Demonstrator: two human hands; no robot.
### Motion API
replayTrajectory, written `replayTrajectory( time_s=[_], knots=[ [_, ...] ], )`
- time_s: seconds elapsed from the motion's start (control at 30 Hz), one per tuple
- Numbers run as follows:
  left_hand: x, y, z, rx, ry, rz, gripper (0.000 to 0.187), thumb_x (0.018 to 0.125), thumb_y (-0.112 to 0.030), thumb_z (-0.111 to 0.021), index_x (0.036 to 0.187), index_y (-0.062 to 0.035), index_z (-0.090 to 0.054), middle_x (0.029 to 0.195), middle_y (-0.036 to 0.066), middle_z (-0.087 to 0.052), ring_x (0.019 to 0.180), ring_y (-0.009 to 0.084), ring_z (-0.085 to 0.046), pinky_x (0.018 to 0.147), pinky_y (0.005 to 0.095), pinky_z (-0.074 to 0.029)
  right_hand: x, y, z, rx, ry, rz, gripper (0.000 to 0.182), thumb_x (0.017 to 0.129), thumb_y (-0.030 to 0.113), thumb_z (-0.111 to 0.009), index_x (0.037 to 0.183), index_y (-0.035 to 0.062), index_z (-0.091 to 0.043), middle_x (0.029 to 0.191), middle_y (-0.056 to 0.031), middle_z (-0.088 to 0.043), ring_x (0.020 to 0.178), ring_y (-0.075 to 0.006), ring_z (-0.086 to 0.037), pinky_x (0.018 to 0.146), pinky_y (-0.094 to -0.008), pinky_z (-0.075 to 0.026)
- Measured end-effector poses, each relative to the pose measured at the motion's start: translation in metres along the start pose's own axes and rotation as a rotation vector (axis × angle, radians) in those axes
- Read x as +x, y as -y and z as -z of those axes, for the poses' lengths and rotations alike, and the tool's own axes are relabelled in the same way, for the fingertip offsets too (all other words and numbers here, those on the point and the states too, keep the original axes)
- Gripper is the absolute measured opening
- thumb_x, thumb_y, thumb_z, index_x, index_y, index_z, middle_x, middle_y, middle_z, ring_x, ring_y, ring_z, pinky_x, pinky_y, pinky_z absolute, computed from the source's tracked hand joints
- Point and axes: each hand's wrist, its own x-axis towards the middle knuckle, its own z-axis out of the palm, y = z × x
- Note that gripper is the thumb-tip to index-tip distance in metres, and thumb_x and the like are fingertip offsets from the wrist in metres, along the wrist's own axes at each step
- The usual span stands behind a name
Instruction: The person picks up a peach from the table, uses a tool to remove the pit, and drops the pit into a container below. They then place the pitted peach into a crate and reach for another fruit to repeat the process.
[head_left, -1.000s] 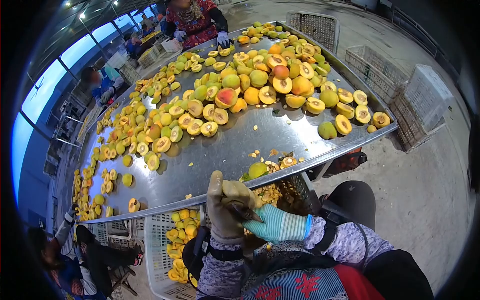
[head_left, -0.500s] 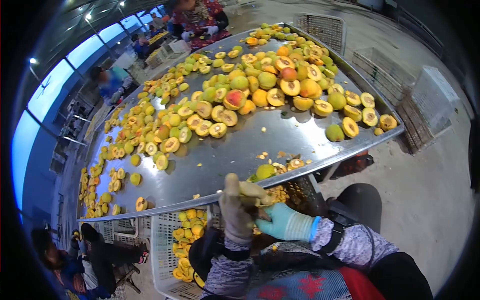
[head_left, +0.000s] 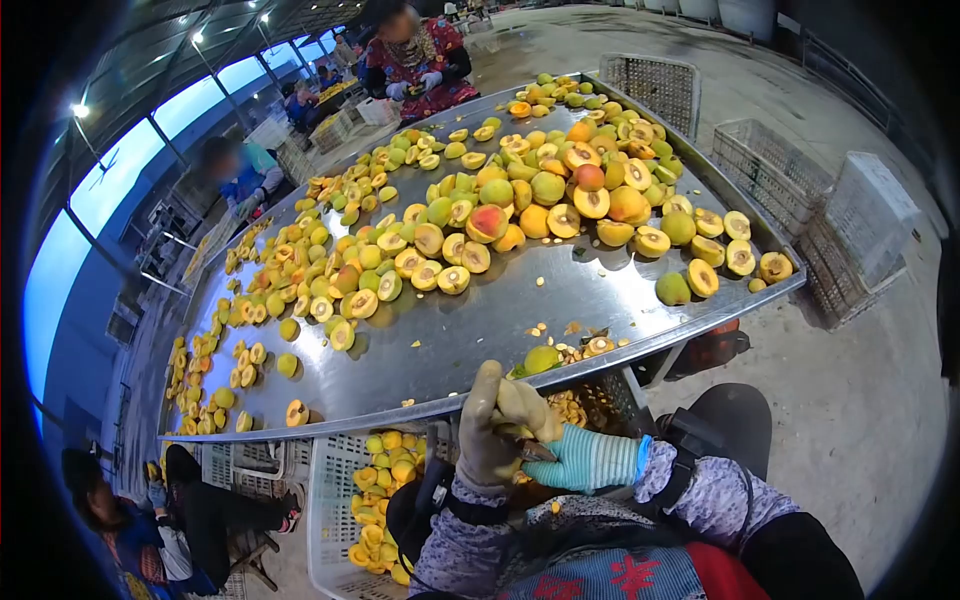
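Just below the near rim of the metal table [head_left: 365, 412], my two gloved hands meet. My left hand [head_left: 484, 440], in a grey-beige glove, is closed with one digit pointing up. Against it presses my right hand [head_left: 585, 455], its glove striped teal with beige coating toward the fingers, and it is closed too. Whatever lies between them is hidden by the fingers; only a small yellowish bit shows. On the table just beyond sits a green-yellow peach [head_left: 541, 359], beside loose pits and scraps [head_left: 585, 346].
Halved and whole peaches [head_left: 480, 225] cover much of the table. Below its edge stand a white crate [head_left: 335, 500] of yellow peach halves and a dark crate [head_left: 628, 400] with pits. Stacked crates [head_left: 845, 230] stand at right. Co-workers sit left [head_left: 130, 530] and behind [head_left: 415, 60].
My hands have shifted slightly right and down in the view and sit closer together. The table appears lower in the view as the camera tilted up. The peaches look unmoved.
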Motion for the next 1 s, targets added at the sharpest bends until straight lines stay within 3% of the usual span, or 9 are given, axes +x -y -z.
replayTrajectory(
  time_s=[0.07, 0.1, 0.2, 0.23, 0.37, 0.57, 0.77, 0.9, 1.0],
  knots=[
    [0.007, -0.014, 0.019, -0.161, 0.099, -0.067, 0.047, 0.105, -0.036, -0.04, 0.062, -0.0166, -0.044, 0.06, 0.004, -0.049, 0.051, 0.0184, -0.05, 0.047, 0.0335, -0.044, -0.005, 0.017, 0.016, -0.408, 0.365, -0.338, 0.033, 0.089, 0.031, -0.062, 0.111, 0.007, -0.069, 0.093, -0.0167, -0.069, 0.088, -0.0345, -0.069, 0.079, -0.0462, -0.054],
    [-0.008, -0.016, 0.03, -0.154, -0.257, -0.382, 0.04, 0.104, -0.036, -0.044, 0.069, -0.0171, -0.048, 0.064, 0.003, -0.052, 0.053, 0.0161, -0.051, 0.049, 0.0329, -0.047, -0.012, 0.014, 0.018, -0.407, 0.364, -0.338, 0.033, 0.089, 0.031, -0.062, 0.111, 0.007, -0.069, 0.093, -0.0167, -0.069, 0.088, -0.0345, -0.069, 0.079, -0.0462, -0.054],
    [-0.06, -0.096, 0.067, 0.093, -0.551, -0.378, 0.036, 0.099, -0.045, -0.052, 0.082, -0.0143, -0.055, 0.07, 0.0, -0.052, 0.058, 0.0116, -0.053, 0.05, 0.0279, -0.042, -0.035, -0.024, 0.026, -0.866, 0.241, -0.754, 0.035, 0.087, 0.034, -0.063, 0.111, 0.0104, -0.071, 0.088, -0.0143, -0.071, 0.088, -0.0322, -0.07, 0.077, -0.0454, -0.056],
    [-0.065, -0.099, 0.037, 0.516, -0.912, -0.432, 0.041, 0.097, -0.048, -0.056, 0.087, -0.0096, -0.063, 0.066, -0.001, -0.054, 0.058, 0.0107, -0.052, 0.052, 0.0266, -0.042, -0.035, -0.045, 0.03, -0.962, 0.151, -0.87, 0.034, 0.087, 0.034, -0.063, 0.112, 0.0113, -0.071, 0.087, -0.0135, -0.071, 0.088, -0.0318, -0.07, 0.077, -0.0454, -0.056],
    [-0.093, -0.141, 0.1, 1.586, -1.143, -0.001, 0.052, 0.094, -0.044, -0.062, 0.095, 0.0084, -0.067, 0.077, 0.011, -0.066, 0.071, 0.0163, -0.059, 0.067, 0.0314, -0.05, -0.026, 0.001, 0.047, -0.856, -0.175, -0.556, 0.029, 0.088, 0.035, -0.061, 0.096, 0.008, -0.071, 0.089, -0.0161, -0.071, 0.083, -0.0341, -0.069, 0.073, -0.0482, -0.055],
    [0.105, -0.094, 0.08, 1.465, -0.444, -0.348, 0.056, 0.093, -0.041, -0.066, 0.127, 0.0031, -0.058, 0.114, 0.013, -0.066, 0.102, 0.0252, -0.063, 0.089, 0.0335, -0.05, -0.021, 0.032, 0.039, -0.69, -0.07, -0.461, 0.034, 0.092, 0.041, -0.055, 0.098, 0.0097, -0.068, 0.077, -0.0161, -0.069, 0.075, -0.0364, -0.068, 0.067, -0.0486, -0.054],
    [0.269, -0.02, 0.1, 2.092, -0.008, -0.584, 0.066, 0.082, -0.037, -0.072, 0.136, -0.0066, -0.05, 0.126, 0.024, -0.057, 0.118, 0.0414, -0.054, 0.102, 0.0451, -0.044, -0.029, 0.008, 0.048, -0.629, -0.026, -0.45, 0.037, 0.097, 0.044, -0.048, 0.102, 0.0106, -0.061, 0.074, -0.0157, -0.067, 0.072, -0.0369, -0.068, 0.064, -0.0489, -0.053],
    [0.244, -0.017, 0.048, 2.389, -0.095, 0.005, 0.053, 0.084, -0.039, -0.069, 0.123, -0.0077, -0.054, 0.115, 0.022, -0.058, 0.108, 0.0422, -0.057, 0.094, 0.0482, -0.046, -0.023, 0.025, 0.059, -0.553, 0.055, -0.499, 0.029, 0.096, 0.04, -0.053, 0.102, 0.012, -0.06, 0.077, -0.0126, -0.067, 0.076, -0.036, -0.067, 0.065, -0.0479, -0.052],
    [0.207, -0.013, 0.069, 2.099, -0.164, -0.03, 0.052, 0.084, -0.041, -0.07, 0.12, -0.0061, -0.057, 0.113, 0.024, -0.063, 0.102, 0.0392, -0.063, 0.086, 0.0432, -0.051, -0.025, 0.022, 0.049, -0.602, -0.016, -0.451, 0.031, 0.094, 0.04, -0.054, 0.105, 0.0113, -0.06, 0.08, -0.0136, -0.068, 0.077, -0.0357, -0.067, 0.067, -0.0481, -0.053]
  ],
)
